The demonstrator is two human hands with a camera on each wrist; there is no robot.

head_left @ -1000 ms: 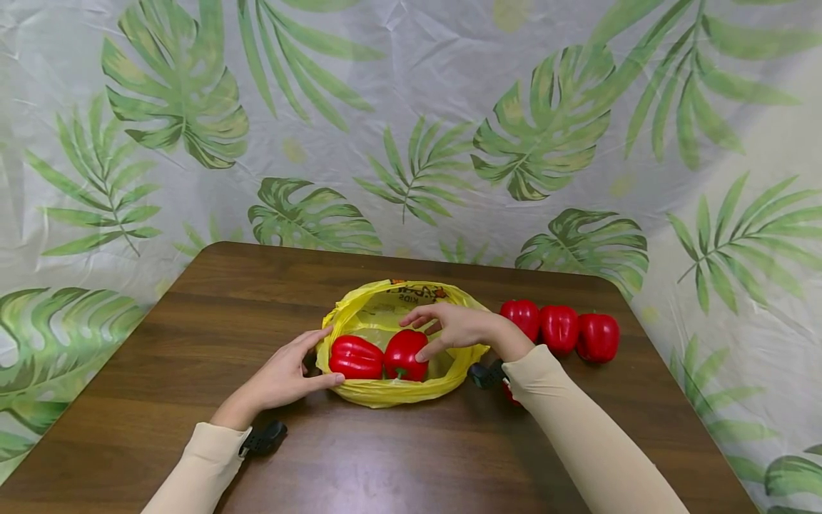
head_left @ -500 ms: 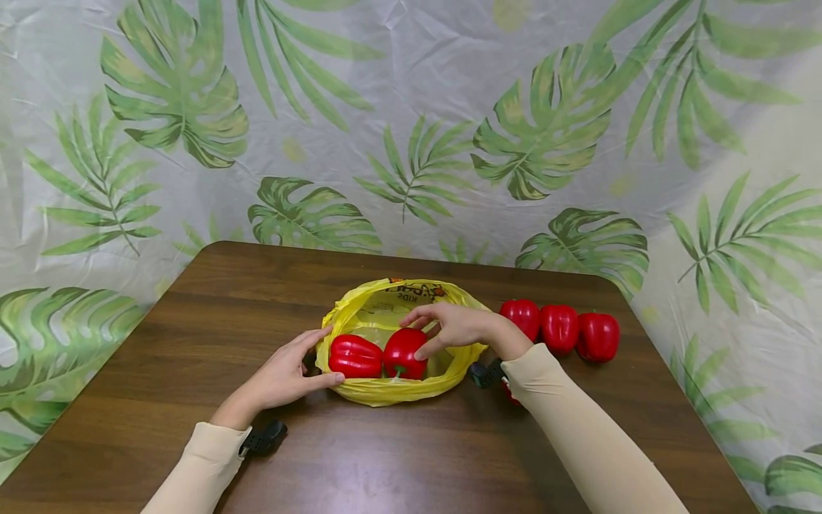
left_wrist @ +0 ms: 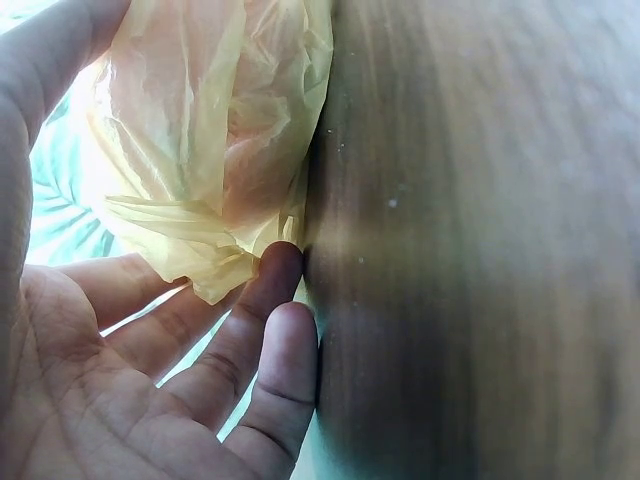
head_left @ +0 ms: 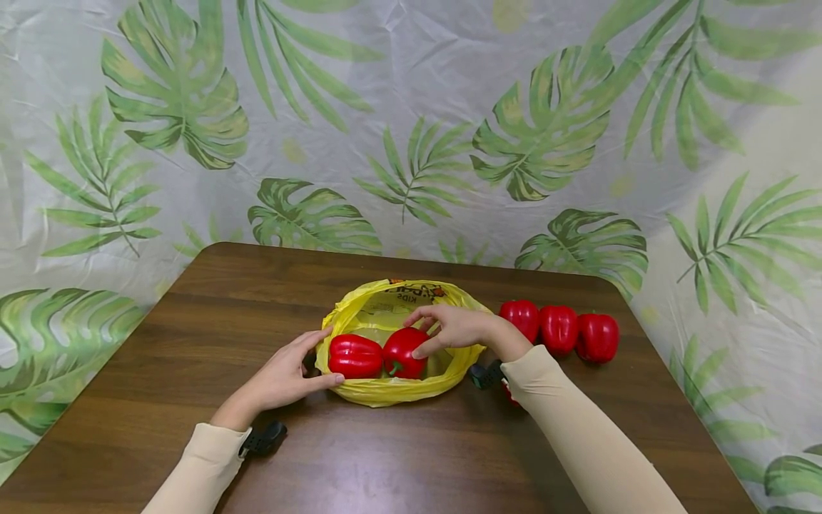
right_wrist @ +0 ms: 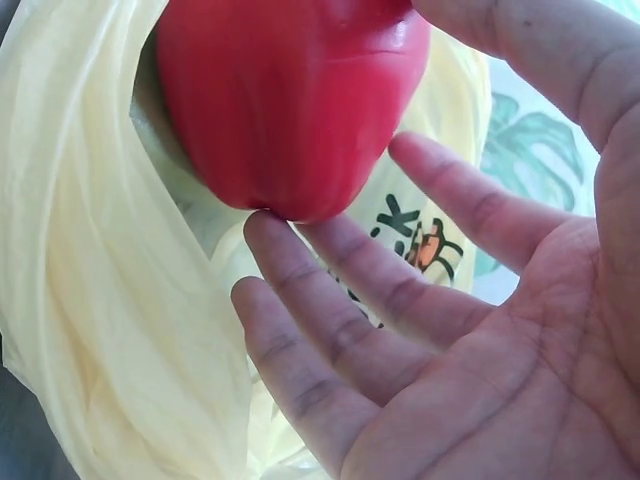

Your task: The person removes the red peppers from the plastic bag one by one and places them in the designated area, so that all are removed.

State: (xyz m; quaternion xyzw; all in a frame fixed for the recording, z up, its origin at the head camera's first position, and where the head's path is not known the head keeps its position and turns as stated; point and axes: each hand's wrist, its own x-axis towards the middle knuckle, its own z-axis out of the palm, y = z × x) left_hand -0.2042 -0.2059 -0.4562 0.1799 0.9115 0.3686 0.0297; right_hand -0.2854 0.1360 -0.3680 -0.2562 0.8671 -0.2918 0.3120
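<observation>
A yellow plastic bag point(head_left: 385, 392) stands on the table with its mouth spread wide. Inside it, at the left, lies one red bell pepper point(head_left: 355, 356). Beside that is a second red bell pepper point(head_left: 403, 354), its green stem toward the near side. My right hand point(head_left: 452, 330) reaches into the bag and holds this second pepper between thumb and fingertips; the right wrist view shows fingertips at the pepper's point(right_wrist: 290, 110) lower end. My left hand point(head_left: 282, 371) rests against the bag's left side, fingers extended, thumb on the near rim. In the left wrist view its fingers touch the crumpled plastic point(left_wrist: 200, 200).
Three more red bell peppers point(head_left: 559, 330) stand in a row on the table's right side. Another red thing point(head_left: 509, 391) is mostly hidden under my right wrist. The brown wooden table point(head_left: 257, 285) ends at a leaf-patterned cloth point(head_left: 424, 86) behind.
The second pepper in the bag has turned slightly, its stem swinging left, and my right fingers have shifted a little with it. The left hand stays where it was.
</observation>
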